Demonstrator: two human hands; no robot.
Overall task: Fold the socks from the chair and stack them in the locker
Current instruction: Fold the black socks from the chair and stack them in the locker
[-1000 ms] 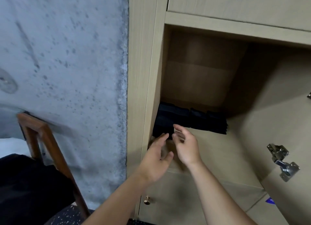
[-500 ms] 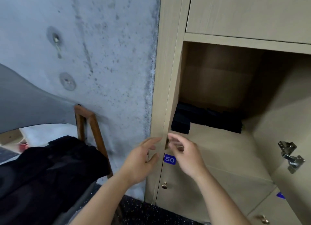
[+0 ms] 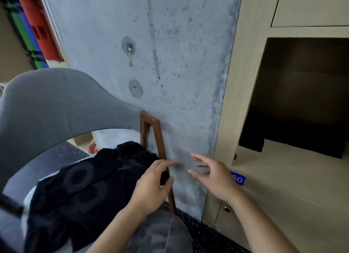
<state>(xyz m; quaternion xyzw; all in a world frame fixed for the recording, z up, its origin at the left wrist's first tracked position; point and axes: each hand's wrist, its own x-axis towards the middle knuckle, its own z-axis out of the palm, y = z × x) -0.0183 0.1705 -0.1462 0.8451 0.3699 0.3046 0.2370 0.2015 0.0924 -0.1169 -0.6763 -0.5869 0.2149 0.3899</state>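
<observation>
Well, from my seat I see a mottled grey concrete wall [image 3: 170, 63] filling the upper middle of the frame, with a pale wood locker [image 3: 245, 82] down the right side and dark speckled floor [image 3: 204, 232] along the bottom. The chair [image 3: 56, 105] takes the left half — grey curved back, brown wooden frame against the wall. On its seat, lower left, lies a heap of dark socks [image 3: 85, 186]; I cannot tell which way any single one runs, they are too jumbled and dark. Folded dark socks [image 3: 302, 139] sit in the open locker compartment at right, their row running across the shelf. My left hand [image 3: 151, 188] and right hand [image 3: 213, 177] hover apart at lower middle — fingers loosely spread, holding nothing. A blue number tag [image 3: 238, 179] shows just beside the right hand.
</observation>
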